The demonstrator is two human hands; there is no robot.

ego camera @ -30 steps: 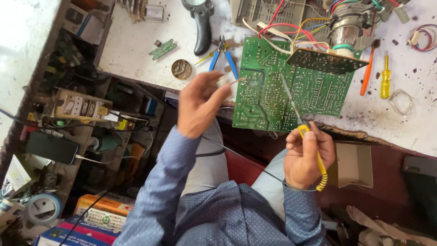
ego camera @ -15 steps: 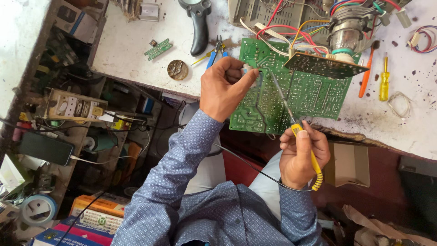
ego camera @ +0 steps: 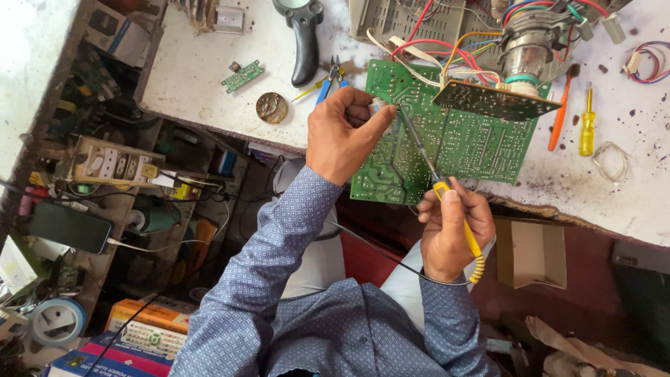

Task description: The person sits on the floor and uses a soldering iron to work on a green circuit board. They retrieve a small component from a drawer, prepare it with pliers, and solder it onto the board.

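A large green circuit board (ego camera: 467,146) lies on the white workbench (ego camera: 202,63), overhanging its front edge. My left hand (ego camera: 345,132) is at the board's left side, pinching a small pale object at the thumb and fingertips. My right hand (ego camera: 450,227) grips a yellow-handled soldering iron (ego camera: 427,167). Its dark shaft slants up-left over the board, with the tip close to my left fingers. A smaller dark board (ego camera: 495,101) with coloured wires rests on the green board's upper right.
On the bench: a black-handled magnifier (ego camera: 303,42), blue-handled cutters (ego camera: 331,80), a round tin (ego camera: 271,107), a small green board (ego camera: 242,75), an orange brush (ego camera: 562,112), a yellow screwdriver (ego camera: 587,126). Cluttered shelves with a power strip (ego camera: 112,164) stand left. A cardboard box (ego camera: 530,251) sits below.
My left hand rose from in front of the bench onto the board's left side. My right hand lifted too, bringing the iron's tip close to the left fingers.
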